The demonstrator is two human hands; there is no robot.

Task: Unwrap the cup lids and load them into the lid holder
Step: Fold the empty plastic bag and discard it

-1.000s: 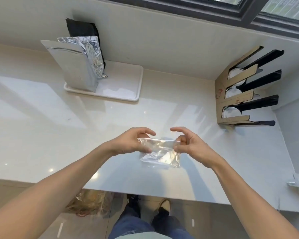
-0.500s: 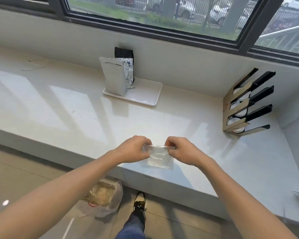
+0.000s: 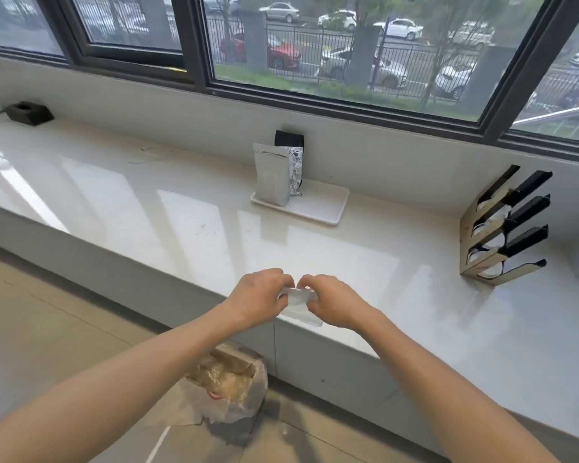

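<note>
Left hand point(image 3: 259, 297): grip pinching the clear plastic wrapper point(image 3: 298, 304).
Right hand point(image 3: 331, 304): grip pinching the same wrapper.
Wrapper: over the worktop point(image 3: 181, 212) edge.
Lid holder point(image 3: 505, 228): far right, against the wall.

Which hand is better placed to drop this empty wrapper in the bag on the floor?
Left, probably. The left hand pinches the wrapper too, and the bag sits below on that side.

I can read no text, label, brand or number anywhere here; the pouches point(image 3: 270, 175) on the tray point(image 3: 318, 208) show no legible print.
</note>
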